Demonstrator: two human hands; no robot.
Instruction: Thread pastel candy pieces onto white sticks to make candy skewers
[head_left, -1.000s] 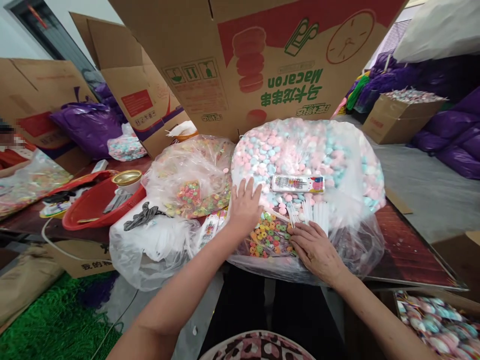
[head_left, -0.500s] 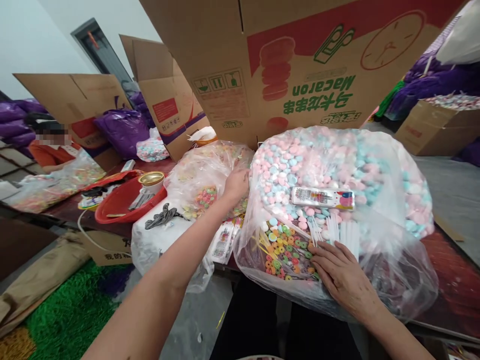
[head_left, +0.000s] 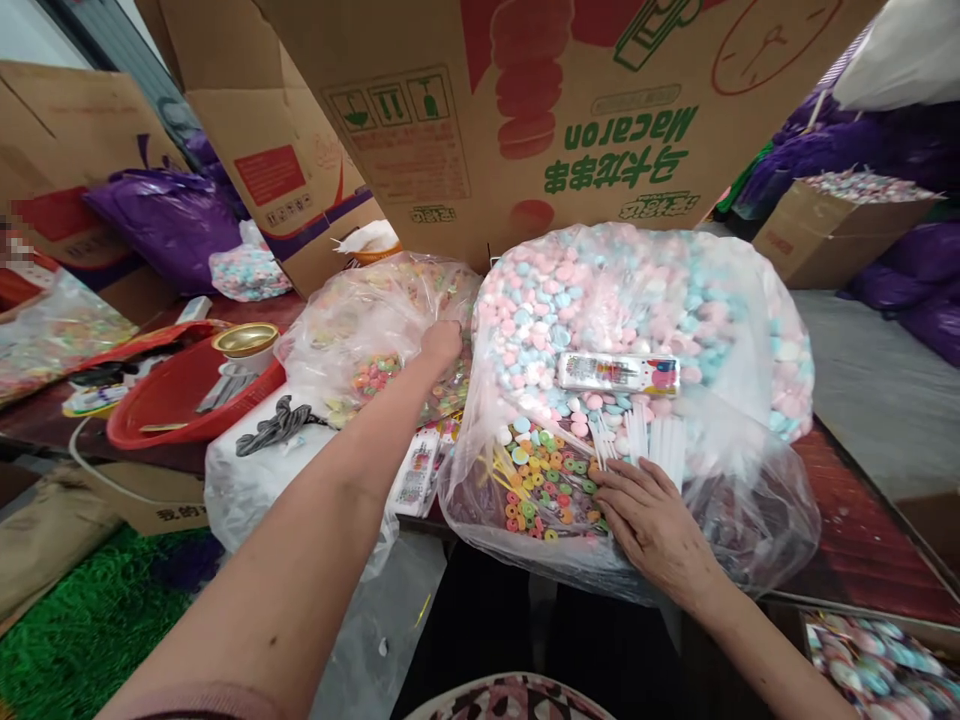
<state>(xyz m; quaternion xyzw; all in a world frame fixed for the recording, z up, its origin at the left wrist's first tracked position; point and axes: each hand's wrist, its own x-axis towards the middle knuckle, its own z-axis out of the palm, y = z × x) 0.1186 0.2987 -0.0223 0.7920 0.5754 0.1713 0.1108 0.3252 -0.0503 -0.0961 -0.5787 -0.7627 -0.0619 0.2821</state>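
My left hand (head_left: 441, 345) is closed at the inner edge of a clear plastic bag of colourful candy rings (head_left: 379, 372); its fingertips are hidden. My right hand (head_left: 654, 522) lies palm down with fingers stretched out, at the edge of a pile of loose candy rings (head_left: 551, 480) and beside white sticks (head_left: 660, 440). Those rest on a large clear bag of pink, blue and white candies (head_left: 547, 320). A printed clear packet (head_left: 619, 374) lies on top of this bag. More printed packets (head_left: 416, 472) sit between the two bags.
A tall Macaron carton (head_left: 517, 200) stands behind the bags. To the left are a red basket (head_left: 142, 405) with a gold bowl (head_left: 244, 341), and black twisted ties (head_left: 274, 428) on white plastic. A box of wrapped candies (head_left: 881, 660) is at lower right.
The view has turned right and downward, so everything sits further left and the lower-right box shows. My left hand looks more tightly curled at the ring bag. My right hand has stayed by the sticks.
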